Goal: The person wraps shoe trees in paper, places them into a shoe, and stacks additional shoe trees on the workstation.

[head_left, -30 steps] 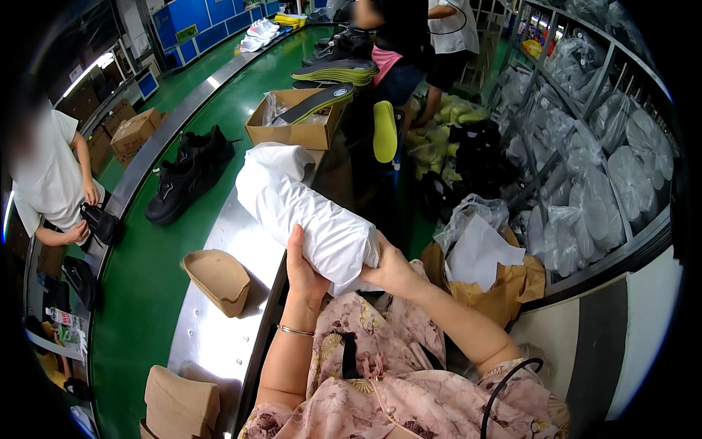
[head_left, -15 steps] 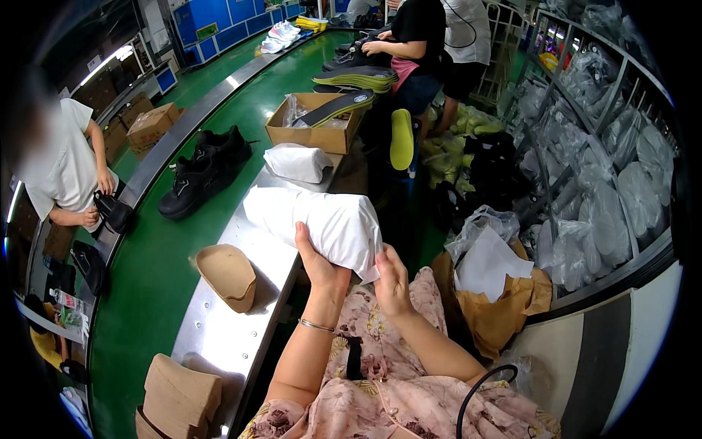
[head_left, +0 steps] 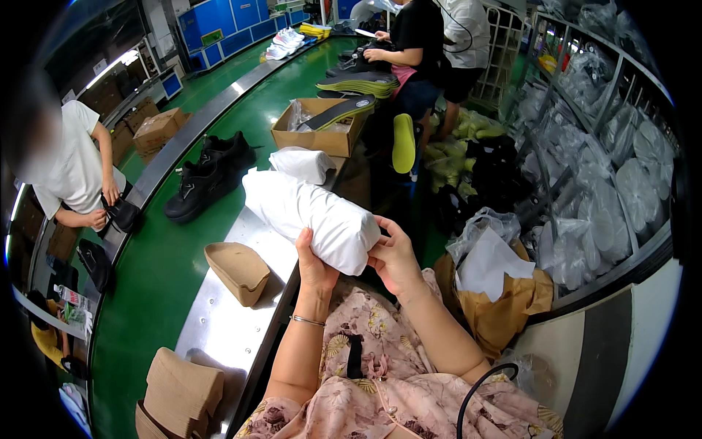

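Observation:
A white paper-wrapped bundle (head_left: 311,219), long and rounded, is held tilted in front of me over the bench edge. What lies inside the paper is hidden. My left hand (head_left: 317,265) grips it from below, thumb along its near side. At its near right end, the fingers of my right hand (head_left: 395,256) pinch the paper. Just beyond it, a smaller white-wrapped piece (head_left: 303,165) rests on the metal bench. To the left stands a brown moulded cardboard form (head_left: 238,272) on the metal bench top (head_left: 208,322).
Black shoes (head_left: 205,179) sit on the green conveyor belt (head_left: 142,307). A cardboard box (head_left: 322,135) holds insoles. Folded cardboard pieces (head_left: 179,391) lie nearest me. A paper-lined brown sack (head_left: 504,307) and a rack of plastic bags (head_left: 607,190) stand right. Co-workers handle shoes at left and ahead.
The bundle's near end has folded in, the loose paper there tucked closer. My right hand has shifted up and round that end. The view has turned slightly.

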